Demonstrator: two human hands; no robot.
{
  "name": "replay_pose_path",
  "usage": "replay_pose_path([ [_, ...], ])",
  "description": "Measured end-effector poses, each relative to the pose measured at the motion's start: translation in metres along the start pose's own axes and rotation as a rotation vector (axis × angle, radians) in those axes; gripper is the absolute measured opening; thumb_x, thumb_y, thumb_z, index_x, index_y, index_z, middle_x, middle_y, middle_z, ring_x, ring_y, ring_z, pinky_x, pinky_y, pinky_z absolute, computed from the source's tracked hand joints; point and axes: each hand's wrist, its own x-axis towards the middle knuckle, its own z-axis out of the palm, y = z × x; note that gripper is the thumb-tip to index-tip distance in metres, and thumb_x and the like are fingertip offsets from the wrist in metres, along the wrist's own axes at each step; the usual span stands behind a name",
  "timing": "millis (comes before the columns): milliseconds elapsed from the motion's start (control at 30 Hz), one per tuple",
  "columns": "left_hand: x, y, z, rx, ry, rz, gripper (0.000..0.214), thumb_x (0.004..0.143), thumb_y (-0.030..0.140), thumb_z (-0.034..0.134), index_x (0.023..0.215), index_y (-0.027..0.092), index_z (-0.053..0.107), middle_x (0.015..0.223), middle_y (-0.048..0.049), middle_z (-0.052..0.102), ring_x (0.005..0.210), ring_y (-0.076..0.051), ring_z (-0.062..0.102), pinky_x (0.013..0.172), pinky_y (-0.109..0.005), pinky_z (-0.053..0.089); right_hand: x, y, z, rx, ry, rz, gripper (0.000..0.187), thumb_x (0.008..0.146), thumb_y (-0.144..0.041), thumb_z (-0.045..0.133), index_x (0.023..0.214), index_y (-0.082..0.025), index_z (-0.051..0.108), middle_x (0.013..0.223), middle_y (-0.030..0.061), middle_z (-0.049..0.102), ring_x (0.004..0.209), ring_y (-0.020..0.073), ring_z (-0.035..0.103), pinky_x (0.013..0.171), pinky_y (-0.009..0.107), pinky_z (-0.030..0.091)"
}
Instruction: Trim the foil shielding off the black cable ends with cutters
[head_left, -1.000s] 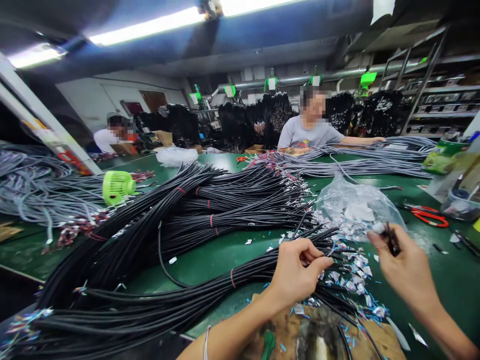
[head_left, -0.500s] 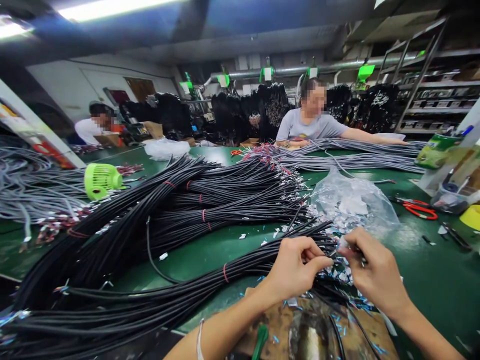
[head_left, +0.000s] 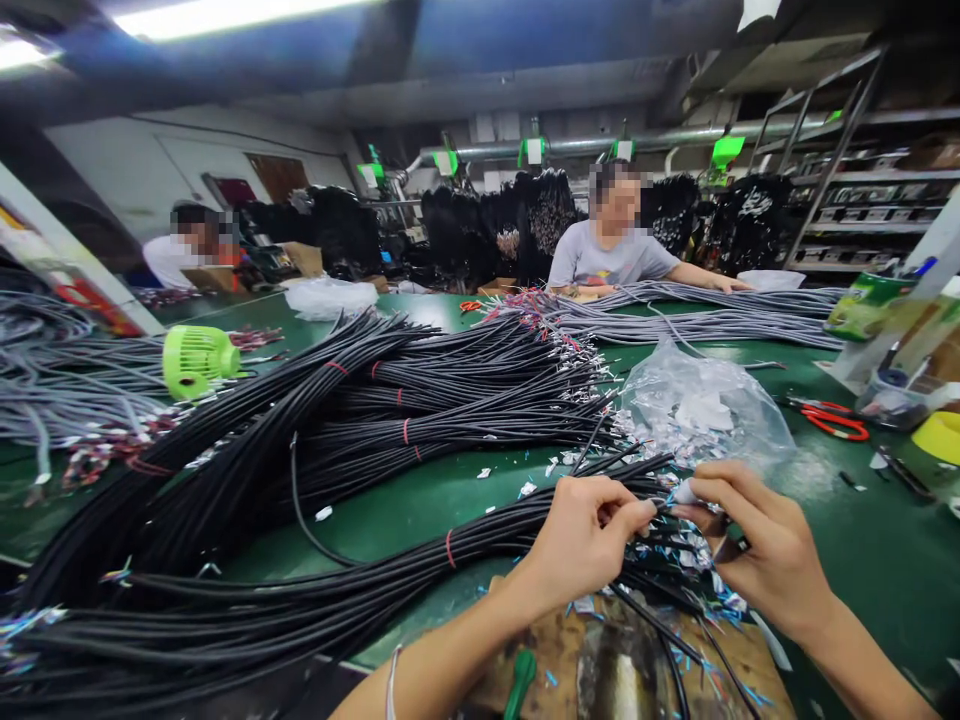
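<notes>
My left hand (head_left: pixel 589 535) is closed in a pinch on the end of a black cable, where thin coloured wires (head_left: pixel 665 502) come out. Just right of it, my right hand (head_left: pixel 772 550) has thumb and forefinger pressed together at those wires. A white cover (head_left: pixel 685 492) sits on one of its fingertips, and something dark and shiny, too hidden to name, shows in its palm. Beneath my left wrist runs a bundle of black cables (head_left: pixel 360 590), tied with a red band (head_left: pixel 450 549). Blue and white scraps (head_left: pixel 701 560) lie under both hands.
Larger tied black cable bundles (head_left: pixel 360 420) fill the middle left. A clear plastic bag (head_left: pixel 750 410) with white scraps lies beyond my right hand, red-handled pliers (head_left: pixel 832 420) to its right. A green fan (head_left: pixel 199 360) stands left. Across the table, a co-worker (head_left: pixel 611 255) handles grey cables (head_left: pixel 690 325).
My right hand has turned and opened its lower fingers somewhat, its fingertips staying close to the cable end. The left hand barely moves. The co-worker's outstretched arm has drawn inward.
</notes>
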Motion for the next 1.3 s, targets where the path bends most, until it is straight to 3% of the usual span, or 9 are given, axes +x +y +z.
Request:
replay_pose_path([
  [100, 0.003, 0.000, -0.004, 0.084, 0.011, 0.071, 0.028, 0.084, 0.019, 0.053, 0.061, 0.013, 0.067, 0.059, -0.0024, 0.064, 0.055, -0.012, 0.052, 0.055, -0.022, 0.035, -0.002, -0.004, 0.005, 0.079, -0.173, 0.047, 0.030, 0.072, 0.002, 0.041, 0.091, -0.020, 0.048, 0.085, 0.0051, 0.054, 0.069, 0.0161, 0.056, 0.059, 0.025, 0.043],
  [200, 0.004, 0.000, -0.003, 0.142, 0.027, 0.087, 0.026, 0.083, 0.018, 0.055, 0.060, 0.013, 0.066, 0.059, -0.0022, 0.064, 0.055, -0.012, 0.052, 0.055, -0.022, 0.035, -0.002, -0.005, 0.012, -0.043, -0.254, 0.010, 0.032, 0.060, 0.000, 0.038, 0.082, -0.021, 0.048, 0.077, 0.0030, 0.053, 0.061, 0.0157, 0.053, 0.052, 0.025, 0.037],
  [300, 0.001, 0.000, 0.002, 0.121, 0.026, 0.044, 0.022, 0.082, 0.019, 0.057, 0.062, 0.013, 0.066, 0.056, -0.0009, 0.061, 0.052, -0.011, 0.049, 0.051, -0.022, 0.034, 0.000, 0.004, 0.009, -0.239, -0.136, 0.079, 0.031, 0.059, -0.001, 0.040, 0.081, -0.021, 0.050, 0.079, 0.0041, 0.055, 0.056, 0.0174, 0.050, 0.048, 0.027, 0.030],
  [433, -0.001, 0.000, 0.006, -0.023, 0.090, -0.035, 0.020, 0.079, 0.023, 0.060, 0.063, 0.012, 0.065, 0.056, -0.0014, 0.060, 0.051, -0.011, 0.048, 0.049, -0.021, 0.034, 0.000, 0.022, -0.012, -0.381, 0.190, 0.309, 0.019, 0.077, -0.008, 0.043, 0.090, -0.019, 0.051, 0.085, 0.0097, 0.053, 0.070, 0.0241, 0.052, 0.058, 0.031, 0.034],
  [500, -0.001, 0.000, 0.006, -0.073, 0.125, -0.039, 0.019, 0.078, 0.024, 0.061, 0.064, 0.012, 0.065, 0.057, -0.0020, 0.061, 0.052, -0.011, 0.049, 0.049, -0.020, 0.035, -0.001, 0.026, -0.018, -0.301, 0.316, 0.464, 0.013, 0.087, -0.020, 0.045, 0.097, -0.019, 0.053, 0.087, 0.0098, 0.056, 0.074, 0.0245, 0.054, 0.065, 0.032, 0.038],
  [533, -0.001, -0.001, 0.005, -0.079, 0.139, -0.031, 0.018, 0.078, 0.023, 0.061, 0.064, 0.012, 0.065, 0.058, -0.0022, 0.061, 0.052, -0.011, 0.050, 0.049, -0.020, 0.036, -0.001, 0.025, -0.018, -0.179, 0.268, 0.511, 0.016, 0.088, -0.025, 0.048, 0.100, -0.019, 0.056, 0.088, 0.0089, 0.059, 0.073, 0.0233, 0.055, 0.065, 0.032, 0.040],
  [833, -0.004, -0.001, 0.007, 0.050, 0.197, 0.074, 0.016, 0.081, 0.022, 0.061, 0.068, 0.013, 0.066, 0.062, -0.0028, 0.063, 0.053, -0.012, 0.053, 0.047, -0.019, 0.038, 0.004, 0.000, -0.004, 0.184, -0.027, 0.422, 0.019, 0.087, -0.033, 0.056, 0.074, -0.020, 0.059, 0.064, -0.0012, 0.054, 0.051, 0.0129, 0.047, 0.046, 0.024, 0.036],
  [1100, -0.007, -0.013, 0.012, 0.319, 0.290, 0.429, 0.018, 0.086, 0.018, 0.057, 0.102, 0.014, 0.065, 0.076, -0.0057, 0.062, 0.065, -0.014, 0.056, 0.062, -0.024, 0.045, 0.003, -0.011, 0.000, 0.200, -0.039, 0.268, 0.009, 0.089, -0.015, 0.047, 0.082, -0.020, 0.050, 0.072, 0.0002, 0.051, 0.060, 0.0139, 0.047, 0.054, 0.025, 0.037],
  [1300, -0.007, -0.004, 0.009, 0.160, 0.126, 0.313, 0.017, 0.088, 0.014, 0.052, 0.082, 0.012, 0.068, 0.069, -0.0038, 0.056, 0.063, -0.012, 0.051, 0.058, -0.022, 0.038, 0.003, -0.016, -0.004, 0.316, 0.019, 0.304, 0.008, 0.090, -0.017, 0.048, 0.084, -0.022, 0.051, 0.075, -0.0007, 0.051, 0.063, 0.0133, 0.048, 0.055, 0.023, 0.039],
])
